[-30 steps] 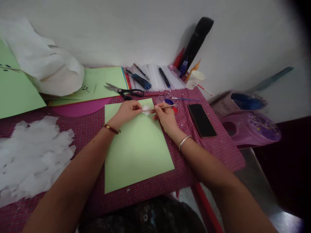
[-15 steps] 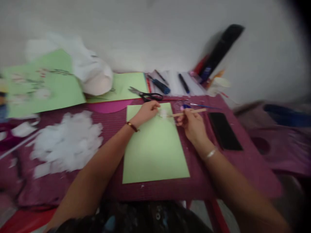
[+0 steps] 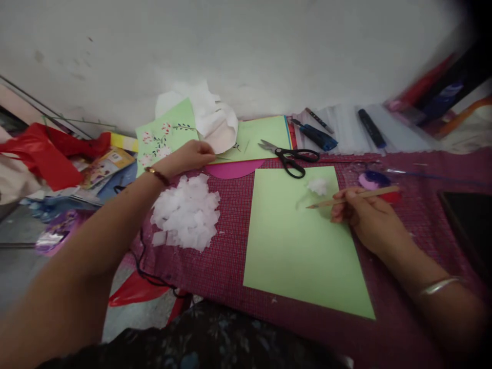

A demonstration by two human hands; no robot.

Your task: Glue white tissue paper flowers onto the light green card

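My right hand grips a pencil, its tip pointing left over a light green sheet. A small white paper flower rests near the top of that sheet, just beyond the pencil. My left hand is at the lower right corner of a green sheet with painted flowers. Its fingers are bunched together, and whatever they hold, if anything, is hidden. Just below the left hand lies a heap of white paper pieces.
Black-handled scissors lie behind the light green sheet. Farther back are a blue cutter and a black marker. Crumpled white paper leans by the wall. A dark flat object lies at right, a red bag at left.
My left hand has left the white flower and moved left to the painted sheet. My right hand still holds the pencil. The view has turned left.
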